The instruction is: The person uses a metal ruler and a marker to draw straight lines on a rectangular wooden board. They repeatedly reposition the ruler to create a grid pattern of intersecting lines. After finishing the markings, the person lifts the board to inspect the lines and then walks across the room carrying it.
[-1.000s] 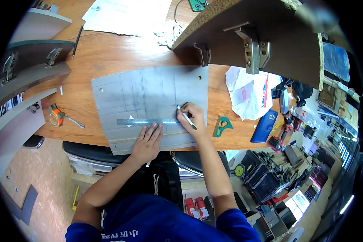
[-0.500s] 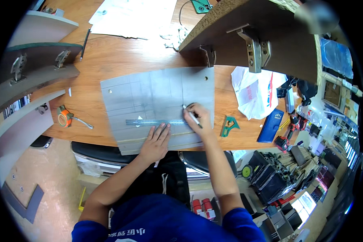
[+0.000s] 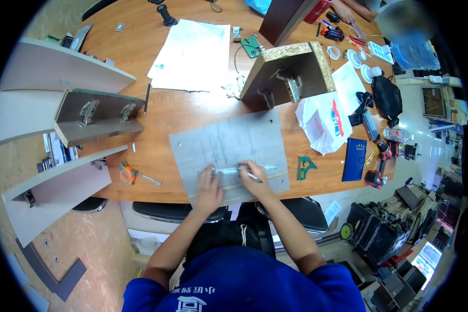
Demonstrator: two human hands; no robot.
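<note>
A grey flat board with pencilled lines and corner holes lies on the table in front of me. Across its nearer part runs a metal ruler. My left hand is slightly blurred; its fingers are stretched out over the board at the ruler's left end. In my right hand is a pen, gripped with its tip near the ruler's upper edge. Right of the board lies a green combination square head.
Brown panels with hinges stand at left and behind the board. An orange tape measure, paper sheets, a white plastic bag, a blue booklet and a red drill surround it. Another person's hand is far right.
The view has shifted, showing more of the table's far side. The board appears turned slightly anticlockwise. My left hand has moved towards the ruler's left end; my right hand still holds the pen.
</note>
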